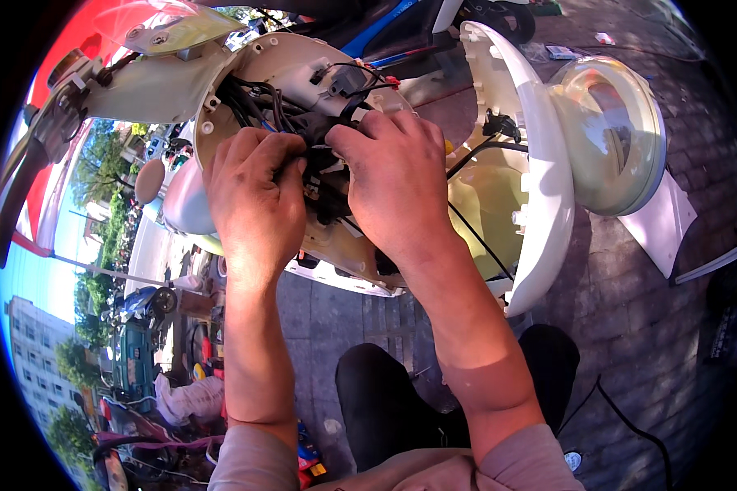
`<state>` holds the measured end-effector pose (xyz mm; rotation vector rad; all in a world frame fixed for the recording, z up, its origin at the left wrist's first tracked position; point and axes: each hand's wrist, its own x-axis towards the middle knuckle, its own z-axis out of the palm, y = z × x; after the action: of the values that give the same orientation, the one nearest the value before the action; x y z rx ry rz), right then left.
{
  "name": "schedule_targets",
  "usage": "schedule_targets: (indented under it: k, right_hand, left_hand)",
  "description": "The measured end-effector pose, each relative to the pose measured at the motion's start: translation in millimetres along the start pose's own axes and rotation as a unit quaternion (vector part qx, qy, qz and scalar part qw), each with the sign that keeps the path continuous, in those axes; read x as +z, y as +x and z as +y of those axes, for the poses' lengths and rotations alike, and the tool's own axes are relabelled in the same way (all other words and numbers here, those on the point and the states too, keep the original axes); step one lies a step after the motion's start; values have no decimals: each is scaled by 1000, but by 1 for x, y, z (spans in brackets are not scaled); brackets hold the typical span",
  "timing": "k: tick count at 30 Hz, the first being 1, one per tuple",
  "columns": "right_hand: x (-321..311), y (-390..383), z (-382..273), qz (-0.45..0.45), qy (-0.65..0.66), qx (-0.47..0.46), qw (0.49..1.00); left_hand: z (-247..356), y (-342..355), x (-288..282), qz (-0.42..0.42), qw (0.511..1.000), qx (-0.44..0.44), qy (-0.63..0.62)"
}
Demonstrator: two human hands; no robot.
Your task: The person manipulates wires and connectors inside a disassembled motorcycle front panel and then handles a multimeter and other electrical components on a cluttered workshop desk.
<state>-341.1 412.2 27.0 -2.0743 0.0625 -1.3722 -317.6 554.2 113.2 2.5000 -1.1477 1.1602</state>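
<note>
An opened cream scooter housing (282, 61) fills the upper middle, with black wiring (250, 102) and dark connectors (323, 196) inside. My left hand (254, 196) has its fingers curled into the wiring at the housing's middle, thumb against the dark bundle. My right hand (393, 180) is beside it, fingers closed on the same dark wiring; the exact pieces held are hidden. A detached white curved cover (540, 188) stands to the right, with cables running to it. A round clear lamp unit (610, 135) sits on that cover's outer side.
A brake lever and handlebar (53, 139) reach out at upper left. Paving (647, 352) lies below, with a white panel (655, 229) and a black cable (639, 434) at right. My knees are at the bottom. Parked vehicles (139, 344) and trees line the street at left.
</note>
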Motion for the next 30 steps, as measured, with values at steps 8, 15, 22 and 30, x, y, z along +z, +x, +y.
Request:
schedule_targets:
  k: [8,15,22,30]
  right_hand:
    - [3,1,7,-6,31,-17,999]
    - [3,1,13,-14,50,-29,998]
    - [0,1,5,-39,55,-74,995]
    - [-5,-6,4,11,2,43,999]
  left_hand:
    - [1,3,0,-6,1000,-3,-9]
    - [0,2,2,-13,1000,-7,-9]
    - [-1,3,5,-6,1000,-2,-10]
    - [0,1,0,-13,1000,6,-6]
